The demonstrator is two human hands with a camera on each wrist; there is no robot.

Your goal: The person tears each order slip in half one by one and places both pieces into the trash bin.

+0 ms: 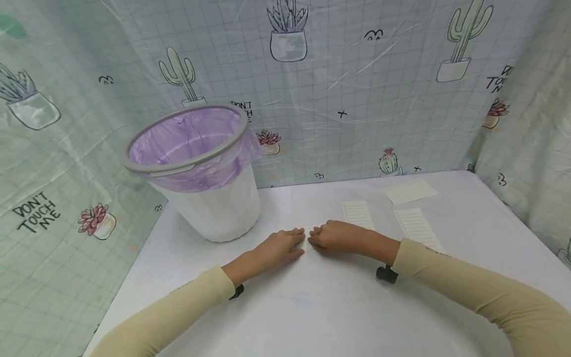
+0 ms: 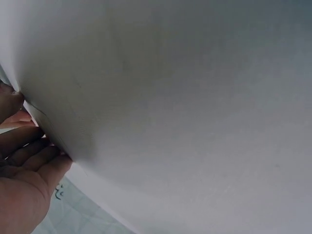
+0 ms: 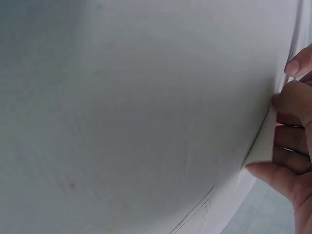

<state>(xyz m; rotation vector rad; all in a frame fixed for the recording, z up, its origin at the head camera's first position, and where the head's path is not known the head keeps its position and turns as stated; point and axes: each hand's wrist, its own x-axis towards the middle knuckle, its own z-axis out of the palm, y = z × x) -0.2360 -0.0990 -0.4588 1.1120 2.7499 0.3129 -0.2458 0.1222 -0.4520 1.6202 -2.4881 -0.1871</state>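
Note:
Both hands meet over a small sheet of paper lying on the white table. My left hand rests with its fingers stretched out and fingertips pressed down at the sheet's left side; in the left wrist view the left hand touches the surface with its fingertips. From the right, my right hand grips the sheet with bent fingers. In the right wrist view a raised, bent edge of the paper shows between the thumb and fingers of the right hand. The hands cover most of the sheet.
Several lined paper sheets lie to the right: one lined sheet just behind my right hand, another lined sheet beside it, and a paler sheet farther back. A white bin with a purple liner stands at the back left. A patterned curtain encloses the table.

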